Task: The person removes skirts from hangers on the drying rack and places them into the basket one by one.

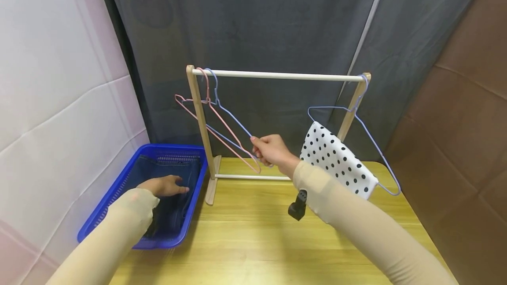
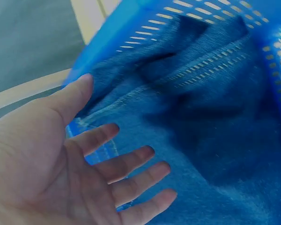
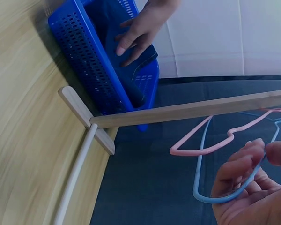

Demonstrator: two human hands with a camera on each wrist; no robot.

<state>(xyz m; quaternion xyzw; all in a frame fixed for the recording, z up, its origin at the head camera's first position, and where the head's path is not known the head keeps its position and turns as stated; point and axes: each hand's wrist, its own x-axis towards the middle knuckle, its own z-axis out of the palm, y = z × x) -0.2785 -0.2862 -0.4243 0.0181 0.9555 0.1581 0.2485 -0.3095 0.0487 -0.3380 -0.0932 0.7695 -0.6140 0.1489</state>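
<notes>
My left hand (image 1: pixel 165 185) is over the blue plastic basket (image 1: pixel 160 244), its fingers spread above folded dark denim (image 1: pixel 142 171). In the left wrist view the fingers (image 2: pixel 136 161) look straight and hold nothing; stitching runs across the denim (image 2: pixel 201 140). With thumb and fingers my right hand (image 1: pixel 273 149) pinches the shoulder of a blue hanger (image 1: pixel 233 118), whose hook is on the rack's top bar. A pink hanger (image 1: pixel 225 124) hangs right beside it at the left end. The right wrist view shows the blue hanger (image 3: pixel 196 180) passing between the fingers of my right hand (image 3: pixel 248 178).
A wooden rack with a white top bar (image 1: pixel 277 75) stands on the wood-grain table (image 1: pixel 245 232). At its right end hangs another blue hanger (image 1: pixel 372 137) with a white cloth with black dots (image 1: pixel 336 157). Grey curtain (image 1: pixel 269 21) backs the rack; a white sheet (image 1: pixel 59 78) stands left.
</notes>
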